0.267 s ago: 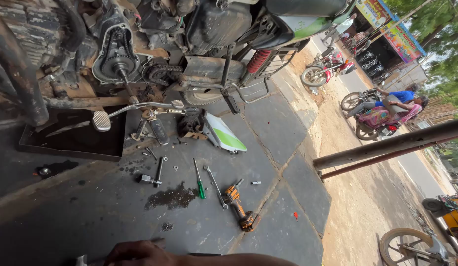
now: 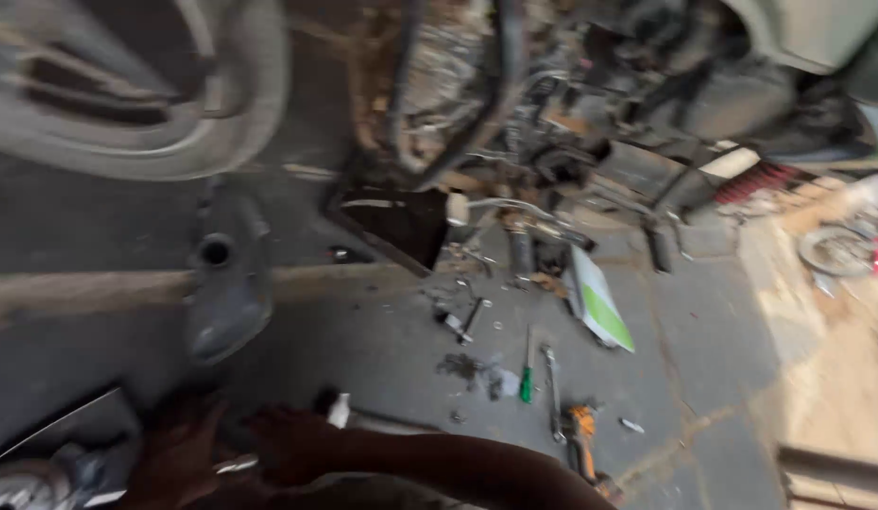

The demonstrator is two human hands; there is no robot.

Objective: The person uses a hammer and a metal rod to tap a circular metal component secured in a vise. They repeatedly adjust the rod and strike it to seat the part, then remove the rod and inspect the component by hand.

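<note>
Since the earlier view, the camera has swung left and down: a tyre (image 2: 174, 104) and a grey metal cover (image 2: 226, 283) now fill the left side, and both hands have come into sight at the bottom edge. The picture is blurred by that swing.

2 hands sit low in view. The left hand (image 2: 179, 453) rests spread near pale metal parts (image 2: 42, 472) at the bottom left corner. The right hand (image 2: 292, 444) lies beside it, fingers bent over a thin metal rod (image 2: 382, 418) with a white tip, but blur hides whether either hand is clenched or slack, so I cannot tell.

Farther out on the paved floor (image 2: 703, 321) lie a green-handled screwdriver (image 2: 527, 378), a spanner (image 2: 552, 397), an orange-handled tool (image 2: 580, 444) and a white and green panel (image 2: 599, 302), under the motorcycle engine (image 2: 514, 104).

Small bolts are scattered near the spanner; a sweeping forearm could knock them away, and oily patches could let the rod slip.
</note>
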